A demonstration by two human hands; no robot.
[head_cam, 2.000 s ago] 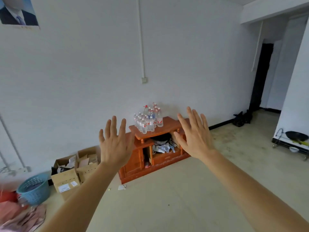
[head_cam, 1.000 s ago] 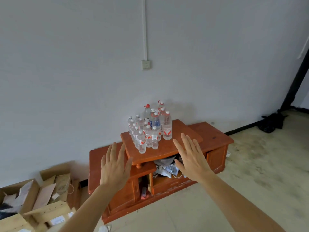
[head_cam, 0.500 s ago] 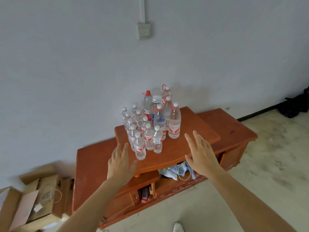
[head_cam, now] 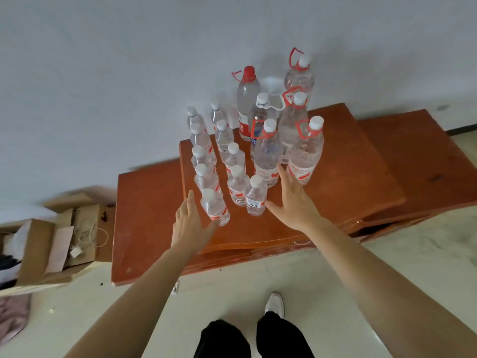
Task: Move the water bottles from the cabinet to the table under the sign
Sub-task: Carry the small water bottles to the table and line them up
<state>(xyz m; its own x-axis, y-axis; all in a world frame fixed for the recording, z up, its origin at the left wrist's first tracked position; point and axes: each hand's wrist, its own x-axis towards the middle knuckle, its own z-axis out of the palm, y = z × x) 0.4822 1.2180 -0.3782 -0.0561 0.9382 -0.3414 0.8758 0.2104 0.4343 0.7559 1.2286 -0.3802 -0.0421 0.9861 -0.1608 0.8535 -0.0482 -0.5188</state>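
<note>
Several clear water bottles stand in a cluster on the raised top of a red-brown wooden cabinet [head_cam: 348,177]. Small bottles form the left rows; the nearest small bottle [head_cam: 215,208] stands at the front left. Taller bottles with red handle rings stand at the right, among them a big front bottle [head_cam: 305,153] and a red-capped one [head_cam: 247,99] at the back. My left hand [head_cam: 189,223] reaches with straight fingers just left of the nearest small bottle. My right hand [head_cam: 294,202] is spread open beside another small bottle [head_cam: 256,196], fingertips near the tall bottles' bases. Neither hand holds anything.
The cabinet stands against a white wall, with lower wings [head_cam: 144,218] to the left and right. Open cardboard boxes [head_cam: 51,244] with cables and papers sit on the floor at the left. My legs and a white shoe [head_cam: 275,304] show below on the pale floor.
I have stepped close to the cabinet and now look down on it. Both hands have moved forward and now flank the front bottles.
</note>
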